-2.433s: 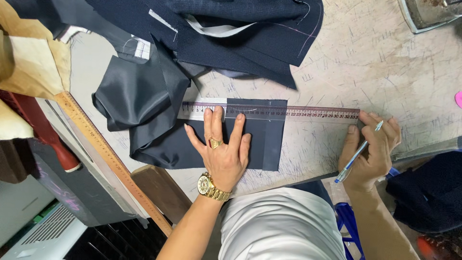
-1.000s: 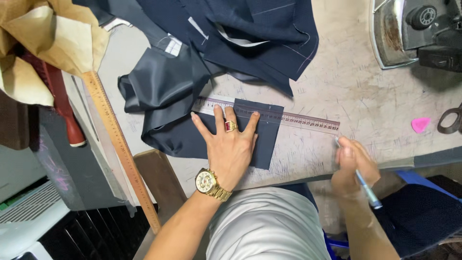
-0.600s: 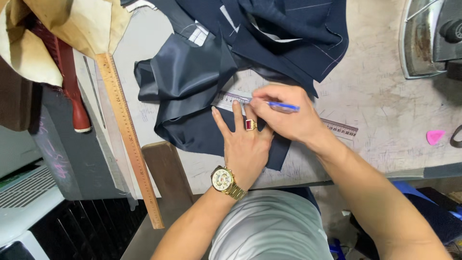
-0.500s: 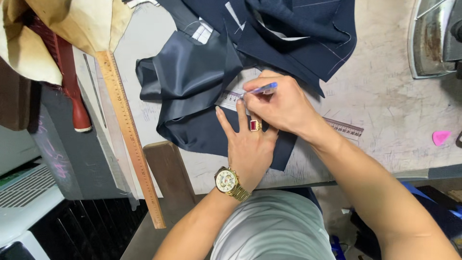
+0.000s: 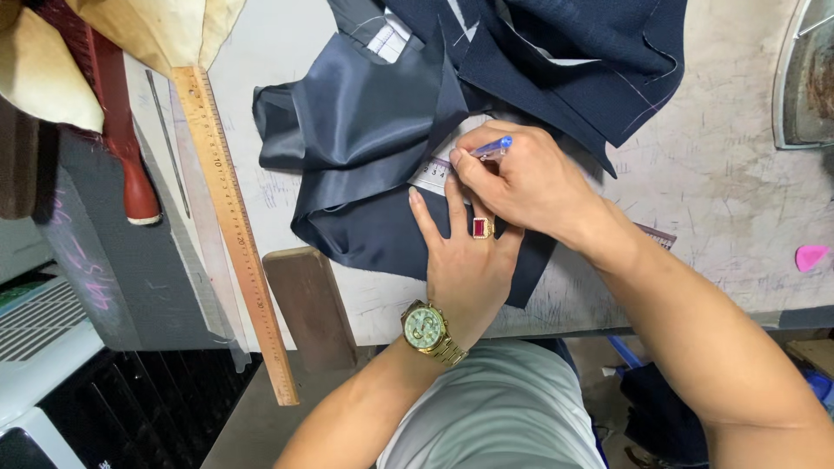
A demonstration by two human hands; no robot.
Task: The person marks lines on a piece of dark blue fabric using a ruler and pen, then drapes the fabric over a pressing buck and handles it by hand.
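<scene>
My left hand (image 5: 465,260), with a red ring and a gold watch, lies flat with fingers spread on a dark navy fabric piece (image 5: 382,239) on the worktable (image 5: 730,217). A clear ruler (image 5: 434,171) runs under both hands across the fabric; only its left end and a bit at the right show. My right hand (image 5: 521,182) crosses over the left and grips a blue pen (image 5: 491,148), its tip at the ruler's left end.
A long wooden ruler (image 5: 230,217) lies along the table's left side beside a wooden block (image 5: 308,304). Navy jacket pieces (image 5: 556,52) and shiny lining (image 5: 356,113) pile at the back. A pink chalk (image 5: 810,256) lies at the right; a metal tray (image 5: 804,78) at the far right.
My right hand came from the table's right edge with the pen, crossed over my left hand and reached the ruler's left end. My left hand stayed flat on the fabric.
</scene>
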